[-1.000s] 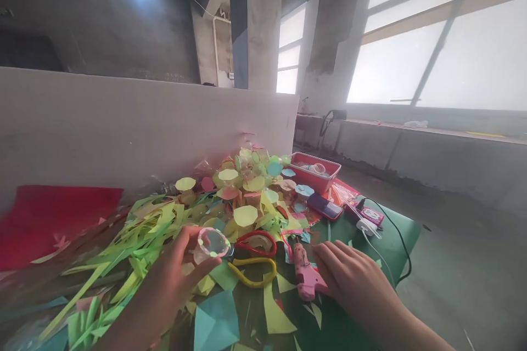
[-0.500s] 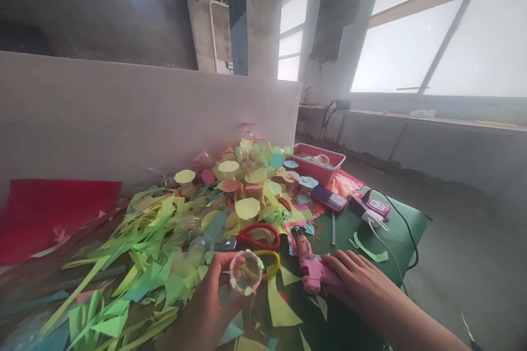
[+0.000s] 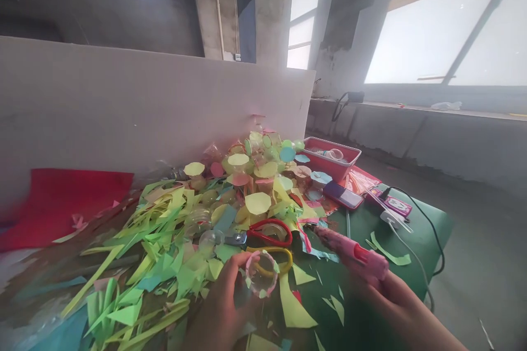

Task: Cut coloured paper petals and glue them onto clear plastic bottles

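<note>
My left hand (image 3: 222, 307) is closed on a small clear plastic cup with a pink rim (image 3: 262, 273), held just above the green table (image 3: 370, 307) near the front. My right hand (image 3: 391, 299) grips a pink glue gun (image 3: 352, 249), lifted off the table and blurred, with its nozzle pointing left toward the scissors. Scissors with one red and one yellow handle (image 3: 267, 241) lie just behind the cup.
A heap of green, yellow and blue paper scraps (image 3: 164, 252) covers the left and middle. Paper-capped cups (image 3: 255, 167) pile against a white board (image 3: 144, 104). A red tray (image 3: 331, 156), a phone (image 3: 342, 194), a pink power strip (image 3: 396, 207) with a cable and red paper (image 3: 57, 203) lie around.
My left hand carried the cup from the scrap pile toward the front middle. My right hand closed on the glue gun and lifted it off the table. The camera drifted a little.
</note>
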A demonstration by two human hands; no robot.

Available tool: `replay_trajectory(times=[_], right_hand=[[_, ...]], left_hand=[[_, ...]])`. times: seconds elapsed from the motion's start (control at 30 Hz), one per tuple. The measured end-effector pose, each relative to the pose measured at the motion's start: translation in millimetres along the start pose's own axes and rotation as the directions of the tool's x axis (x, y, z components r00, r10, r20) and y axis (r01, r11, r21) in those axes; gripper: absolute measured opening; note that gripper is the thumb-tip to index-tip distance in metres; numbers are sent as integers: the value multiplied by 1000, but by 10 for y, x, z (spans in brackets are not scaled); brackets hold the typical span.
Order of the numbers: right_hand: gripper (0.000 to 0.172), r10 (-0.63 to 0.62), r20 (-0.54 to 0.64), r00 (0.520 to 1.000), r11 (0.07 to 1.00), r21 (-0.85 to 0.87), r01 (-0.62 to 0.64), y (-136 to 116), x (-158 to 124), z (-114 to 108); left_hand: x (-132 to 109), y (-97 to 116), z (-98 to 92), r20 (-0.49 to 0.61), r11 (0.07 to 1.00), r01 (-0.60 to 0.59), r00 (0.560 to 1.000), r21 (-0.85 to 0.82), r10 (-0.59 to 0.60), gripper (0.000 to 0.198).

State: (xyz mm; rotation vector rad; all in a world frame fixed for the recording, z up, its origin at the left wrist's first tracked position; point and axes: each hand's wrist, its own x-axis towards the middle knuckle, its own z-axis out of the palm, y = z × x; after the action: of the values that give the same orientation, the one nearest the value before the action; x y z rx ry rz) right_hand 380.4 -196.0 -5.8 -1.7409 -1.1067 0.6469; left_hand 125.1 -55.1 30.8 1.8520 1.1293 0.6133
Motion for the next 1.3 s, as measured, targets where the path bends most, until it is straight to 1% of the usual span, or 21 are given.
replay_trajectory(times=[0.1, 0.2, 0.33, 0.37, 0.43, 0.53, 0.6, 0.73, 0.87, 1.0, 1.1, 1.2, 1.3], right_hand=[[64, 41, 49, 998, 996, 83, -45, -52, -50, 145], [65, 51, 50, 997, 989, 137, -57, -95, -111, 275], [65, 82, 95, 992, 978, 181, -99, -139, -147, 337], [64, 68, 120, 991, 977, 193, -90, -151, -145, 334], [58, -10, 203, 979, 973, 227, -37, -173, -129, 318], [51, -143, 326, 935, 963, 264, 56, -195, -93, 300], [50, -161, 356, 921, 966, 249, 72, -197, -75, 303], [51, -160, 345, 925, 971, 223, 85, -218, -65, 324], [54, -191, 354, 916, 968, 222, 116, -243, -68, 340], [58, -177, 307, 935, 965, 243, 103, -152, -72, 377], [59, -149, 280, 949, 974, 208, 91, -78, -74, 404], [60, -115, 241, 964, 984, 158, 78, -86, -72, 405], [58, -121, 204, 972, 982, 170, 87, -145, -80, 388]], left_hand=[[3, -1, -6, 10, 999, -32, 999, 16, 32, 40], [8, -1, -11, 18, 999, -52, 998, 16, 52, 39], [6, 4, -11, 12, 998, -59, 998, -5, 59, 36], [5, 3, -10, 11, 999, -48, 999, -7, 48, 35], [5, -3, -8, 15, 1000, -26, 1000, -2, 26, 34], [8, -17, -7, 24, 999, -36, 999, 2, 36, 32], [10, -24, -8, 27, 999, -49, 998, 0, 49, 31], [4, -21, -17, 34, 999, -44, 998, 11, 43, 32], [-8, -4, -25, 29, 998, -50, 998, 31, 49, 32], [-9, 3, -26, 18, 997, -70, 997, 38, 69, 32], [-4, -5, -24, 16, 997, -65, 998, 49, 64, 33], [1, -22, -20, 6, 996, -72, 997, 55, 72, 34], [3, -40, -13, 6, 996, -78, 997, 36, 78, 34]])
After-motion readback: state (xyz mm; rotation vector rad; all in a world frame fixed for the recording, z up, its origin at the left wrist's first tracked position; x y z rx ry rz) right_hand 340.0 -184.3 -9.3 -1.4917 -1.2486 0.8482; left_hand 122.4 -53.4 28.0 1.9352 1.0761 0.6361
